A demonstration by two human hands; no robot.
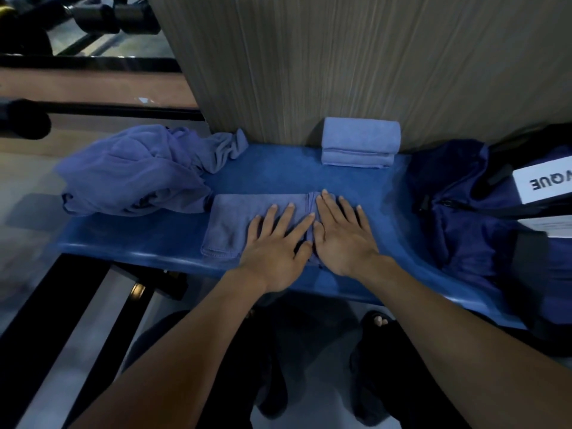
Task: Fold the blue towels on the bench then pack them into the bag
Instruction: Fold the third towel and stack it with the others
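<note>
Fingers of the left hand (274,243) and the right hand (342,233) lie straight and spread, palms down, side by side on the half-folded towel (235,224); they press it flat and grip nothing. That towel sits at the near edge of the desk (278,174), a blue padded bench, with a bunched fold line running between the two hands and a smooth flap reaching out to the left.

Farther back on the left, a heap of unfolded towels (133,174) lies crumpled, partly hanging over the end of the desk. How many are in it cannot be told. At the back, against the wood-grain panel (340,63), a stack of folded towels (359,144) stands neat, apparently two, one on top of the other. To the right rests the dark blue bag (464,205), slumped on the desk, its opening not clearly visible.

By my reading the task is in its early-to-middle part: some towels are folded, one is under way, the heap remains, and nothing looks packed yet.
</note>
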